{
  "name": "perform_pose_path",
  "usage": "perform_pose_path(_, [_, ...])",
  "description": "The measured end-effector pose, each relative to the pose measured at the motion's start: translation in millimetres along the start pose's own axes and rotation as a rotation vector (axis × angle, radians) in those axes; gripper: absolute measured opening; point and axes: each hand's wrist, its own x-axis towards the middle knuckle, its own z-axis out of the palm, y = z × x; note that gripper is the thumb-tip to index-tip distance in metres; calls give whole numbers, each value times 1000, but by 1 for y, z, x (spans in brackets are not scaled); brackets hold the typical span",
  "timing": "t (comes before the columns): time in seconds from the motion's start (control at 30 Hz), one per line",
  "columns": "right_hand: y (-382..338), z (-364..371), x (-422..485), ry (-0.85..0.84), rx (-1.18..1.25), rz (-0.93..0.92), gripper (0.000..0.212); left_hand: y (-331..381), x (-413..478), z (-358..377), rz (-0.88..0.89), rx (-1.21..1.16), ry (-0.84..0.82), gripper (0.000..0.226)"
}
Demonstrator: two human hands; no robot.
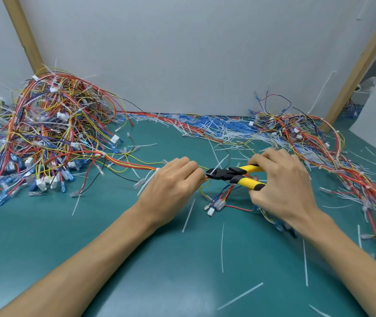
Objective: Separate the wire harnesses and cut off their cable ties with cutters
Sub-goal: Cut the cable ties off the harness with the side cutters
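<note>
Teal worktop (91, 236) is filling the view, with pale grey wall panels (182, 53) and a slanted wooden post (24, 35) standing behind it. Over on the left, a big tangled pile of harnesses (45, 133) is spilling red, yellow and blue wires and white connectors across the mat, and a second pile (319, 152) is trailing down the right side. Cut cable ties (216, 129) are lying scattered along the back edge and around both arms. Centre stage now: the left hand (171, 188) is curling its fingers round one harness (134, 162), a thin bundle running out of the left pile, and pinching it just above the mat. The right hand (280, 186) is gripping the yellow-and-black cutters (230, 173), handles spread apart, the black jaws pointing left and sitting right at the left fingertips, up against the held wires. Whether a tie is sitting between the jaws, I cannot tell. Just below the cutters, the harness's loose end (215, 205) is resting on the worktop with its small white connectors.
</note>
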Motion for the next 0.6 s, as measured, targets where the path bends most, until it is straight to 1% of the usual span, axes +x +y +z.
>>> perform_pose_path(0.2, [3,0,1,7,10,-33,32,1,0,1,-2,-13,-1,18])
perform_pose_path(0.3, [2,0,1,72,1,-50,27,2,0,-1,-10,-26,-4,18])
perform_pose_path(0.4, [2,-2,0,114,-7,-49,27,5,1,-3,-16,-54,6,20])
perform_pose_path(0.5, [5,-1,-1,75,-2,-51,31,10,3,-4,-22,-80,24,22])
perform_pose_path(0.6, [9,0,-1,15,1,-39,29,12,3,-4,-17,-92,34,21])
